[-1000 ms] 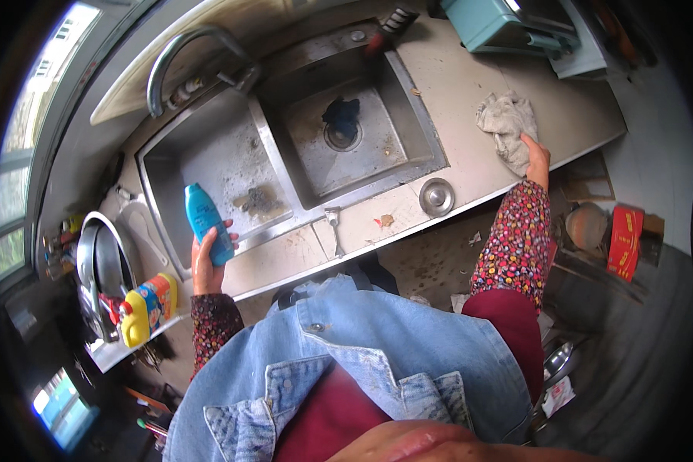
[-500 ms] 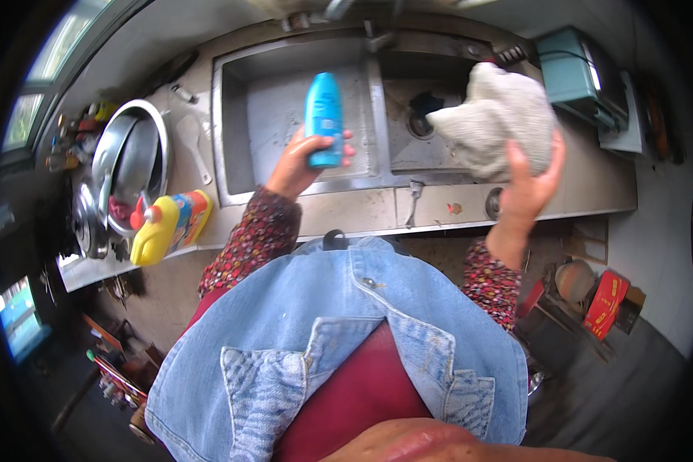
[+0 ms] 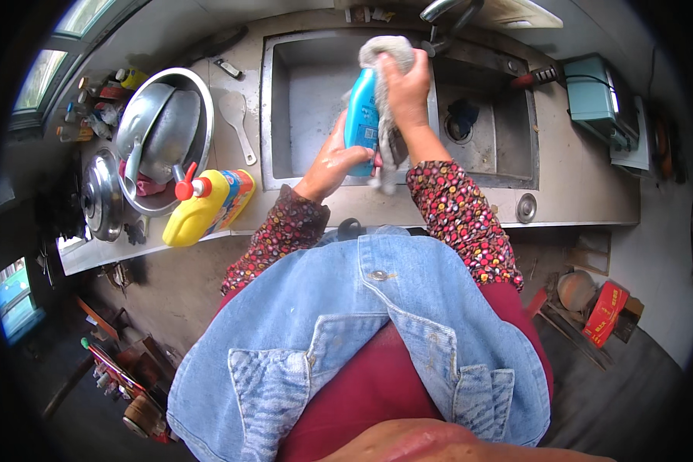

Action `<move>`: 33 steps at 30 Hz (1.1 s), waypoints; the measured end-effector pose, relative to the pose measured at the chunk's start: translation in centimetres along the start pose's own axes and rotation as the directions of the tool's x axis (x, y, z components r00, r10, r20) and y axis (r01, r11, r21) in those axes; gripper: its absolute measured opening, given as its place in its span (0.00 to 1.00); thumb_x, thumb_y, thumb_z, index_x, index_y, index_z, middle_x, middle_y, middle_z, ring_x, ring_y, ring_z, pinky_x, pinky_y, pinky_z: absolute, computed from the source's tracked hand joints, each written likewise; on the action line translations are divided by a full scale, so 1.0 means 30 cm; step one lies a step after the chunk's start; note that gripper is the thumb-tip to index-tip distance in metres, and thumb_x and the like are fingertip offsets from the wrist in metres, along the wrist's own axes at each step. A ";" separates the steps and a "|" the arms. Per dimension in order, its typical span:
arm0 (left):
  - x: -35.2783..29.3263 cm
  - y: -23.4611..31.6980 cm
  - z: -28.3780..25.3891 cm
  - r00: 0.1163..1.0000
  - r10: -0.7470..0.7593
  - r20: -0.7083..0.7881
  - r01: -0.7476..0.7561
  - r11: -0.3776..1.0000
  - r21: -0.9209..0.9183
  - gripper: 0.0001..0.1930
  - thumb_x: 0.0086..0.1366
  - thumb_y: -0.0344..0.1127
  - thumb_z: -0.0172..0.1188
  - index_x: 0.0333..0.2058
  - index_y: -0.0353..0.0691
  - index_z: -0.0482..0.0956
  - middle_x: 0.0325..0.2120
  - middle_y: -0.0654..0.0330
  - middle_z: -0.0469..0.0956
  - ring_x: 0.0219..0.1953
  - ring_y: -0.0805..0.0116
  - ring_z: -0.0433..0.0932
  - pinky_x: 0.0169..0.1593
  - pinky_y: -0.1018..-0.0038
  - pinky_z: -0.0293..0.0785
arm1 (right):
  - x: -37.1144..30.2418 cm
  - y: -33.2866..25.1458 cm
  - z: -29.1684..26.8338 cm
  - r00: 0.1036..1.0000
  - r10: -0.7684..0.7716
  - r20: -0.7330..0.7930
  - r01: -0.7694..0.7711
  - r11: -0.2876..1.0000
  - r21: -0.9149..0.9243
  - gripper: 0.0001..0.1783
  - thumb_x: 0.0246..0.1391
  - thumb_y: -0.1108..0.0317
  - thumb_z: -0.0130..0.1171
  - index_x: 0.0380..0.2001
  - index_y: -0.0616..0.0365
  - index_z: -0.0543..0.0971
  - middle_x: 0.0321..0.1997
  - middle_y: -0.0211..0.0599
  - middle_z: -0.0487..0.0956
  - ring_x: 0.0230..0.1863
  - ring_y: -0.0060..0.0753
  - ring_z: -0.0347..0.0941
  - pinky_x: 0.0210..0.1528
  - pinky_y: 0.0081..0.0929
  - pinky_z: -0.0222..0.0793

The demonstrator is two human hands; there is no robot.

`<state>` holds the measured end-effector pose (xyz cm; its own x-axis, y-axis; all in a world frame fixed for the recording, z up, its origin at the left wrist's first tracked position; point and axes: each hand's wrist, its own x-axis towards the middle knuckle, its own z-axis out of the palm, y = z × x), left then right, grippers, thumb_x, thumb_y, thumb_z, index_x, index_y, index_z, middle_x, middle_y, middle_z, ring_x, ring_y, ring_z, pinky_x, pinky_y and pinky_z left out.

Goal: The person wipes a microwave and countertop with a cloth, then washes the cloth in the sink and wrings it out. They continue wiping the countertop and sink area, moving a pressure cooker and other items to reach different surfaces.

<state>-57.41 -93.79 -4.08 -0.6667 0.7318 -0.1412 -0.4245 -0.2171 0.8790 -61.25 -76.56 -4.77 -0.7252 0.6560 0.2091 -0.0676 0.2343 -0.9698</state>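
My left hand (image 3: 335,163) is closed round the lower part of a blue bottle (image 3: 362,115), which stands nearly upright in the air over the left sink basin (image 3: 308,77). A grey cloth (image 3: 389,48) is in my right hand (image 3: 406,88), pressed over the bottle's top and down its right side. The cloth hangs past the bottle's base, its lower end blurred. My right fingers lie over the cloth, and the bottle's cap is hidden beneath it.
Left of the sink are a spatula (image 3: 237,123), a large metal basin (image 3: 205,92) holding pans, a pot lid (image 3: 102,192) and a yellow bottle with a red top (image 3: 208,204). A faucet (image 3: 443,35) rises behind the sink. The right basin (image 3: 500,146) holds something dark near its drain.
My right hand has brought the cloth leftward from over the right basin onto the blue bottle. The bottle and my left hand have shifted slightly right, as has the whole view of the counter.
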 end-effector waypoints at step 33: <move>0.103 0.168 0.000 0.575 0.802 0.164 -0.356 0.065 0.932 0.18 0.52 0.39 0.69 0.40 0.39 0.78 0.38 0.57 0.76 0.43 0.54 0.70 0.50 0.62 0.65 | -0.106 -0.088 -0.111 0.572 0.153 0.806 -0.742 0.515 0.429 0.39 0.48 0.59 0.71 0.61 0.60 0.67 0.55 0.36 0.74 0.55 0.31 0.73 0.58 0.31 0.71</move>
<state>-61.61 -92.61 -0.08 -0.6233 0.3522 0.6982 0.7809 0.3274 0.5320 -56.48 -76.87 -2.44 -0.9773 -0.1671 -0.1302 0.2096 -0.6736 -0.7087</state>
